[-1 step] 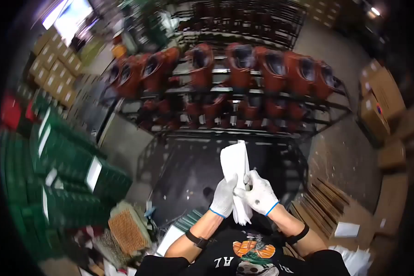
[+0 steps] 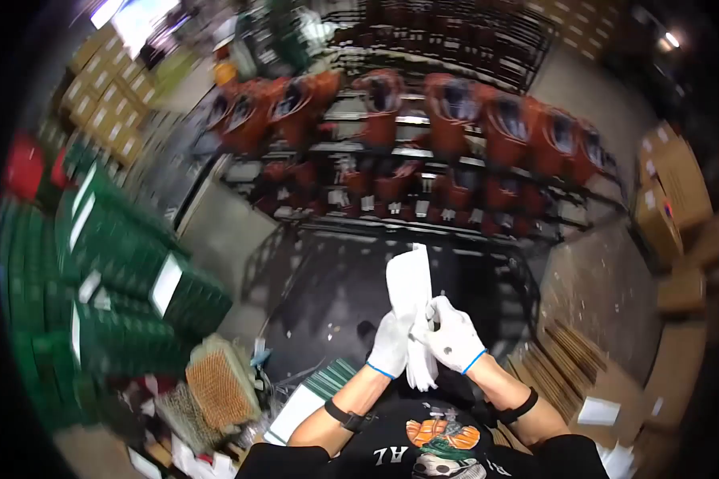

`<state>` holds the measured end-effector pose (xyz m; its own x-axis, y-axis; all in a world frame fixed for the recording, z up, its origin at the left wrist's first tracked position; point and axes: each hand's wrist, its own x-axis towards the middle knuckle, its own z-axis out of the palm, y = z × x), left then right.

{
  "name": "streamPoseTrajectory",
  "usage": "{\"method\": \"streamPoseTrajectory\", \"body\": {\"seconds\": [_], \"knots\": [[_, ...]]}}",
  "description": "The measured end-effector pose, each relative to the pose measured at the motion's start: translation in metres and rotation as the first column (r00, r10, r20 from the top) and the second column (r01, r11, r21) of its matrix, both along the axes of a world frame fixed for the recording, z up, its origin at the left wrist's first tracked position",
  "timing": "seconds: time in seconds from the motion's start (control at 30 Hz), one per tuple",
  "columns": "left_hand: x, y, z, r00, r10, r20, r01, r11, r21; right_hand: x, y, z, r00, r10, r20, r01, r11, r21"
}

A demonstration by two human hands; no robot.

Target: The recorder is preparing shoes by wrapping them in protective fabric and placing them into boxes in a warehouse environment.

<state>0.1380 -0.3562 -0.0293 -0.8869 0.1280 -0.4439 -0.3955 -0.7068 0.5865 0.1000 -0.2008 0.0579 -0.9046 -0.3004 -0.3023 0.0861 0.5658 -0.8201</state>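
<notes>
While gripping narrow white bundle (image 2: 407,279) along its left side with gloved left hand (image 2: 387,346), pinching its right edge with gloved right hand (image 2: 454,337). Held between both, poking out ahead of and behind fingers. Cannot tell material. Can see reddish containers (image 2: 453,132) beyond hands, green stacks (image 2: 120,263) well left, cardboard boxes (image 2: 683,180) well right.

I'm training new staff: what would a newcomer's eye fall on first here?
Probably the white bundle in the gloved left hand and right hand, just below centre. Next, the reddish-brown, open-topped containers lined up across the upper middle. Stacked green crates at the left stand out too.
</notes>
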Motion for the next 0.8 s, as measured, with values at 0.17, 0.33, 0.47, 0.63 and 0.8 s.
{"method": "streamPoseTrajectory", "body": {"seconds": [0.17, 0.33, 0.47, 0.63, 0.8], "knots": [[0.019, -0.105, -0.029, 0.982, 0.171, 0.084, -0.066, 0.72, -0.691, -0.027, -0.12, -0.067, 0.936, 0.351, 0.027, -0.35, 0.936, -0.028], [0.043, -0.187, -0.091, 0.875, 0.48, -0.064, -0.341, 0.518, -0.784, -0.051, -0.217, -0.13, 0.855, 0.518, 0.034, -0.517, 0.855, -0.037], [0.059, -0.253, -0.152, 0.868, 0.493, -0.058, -0.214, 0.267, -0.939, -0.116, -0.251, -0.172, 0.689, 0.71, -0.145, -0.549, 0.641, 0.536], [0.036, -0.283, -0.219, 0.902, 0.414, 0.127, 0.03, 0.235, -0.972, -0.194, -0.323, -0.255, 0.459, 0.888, 0.02, -0.603, 0.295, 0.741], [-0.01, -0.319, -0.255, 0.78, 0.563, 0.272, 0.027, 0.404, -0.914, -0.295, -0.491, -0.306, 0.396, 0.912, 0.106, -0.735, 0.245, 0.633]]}}
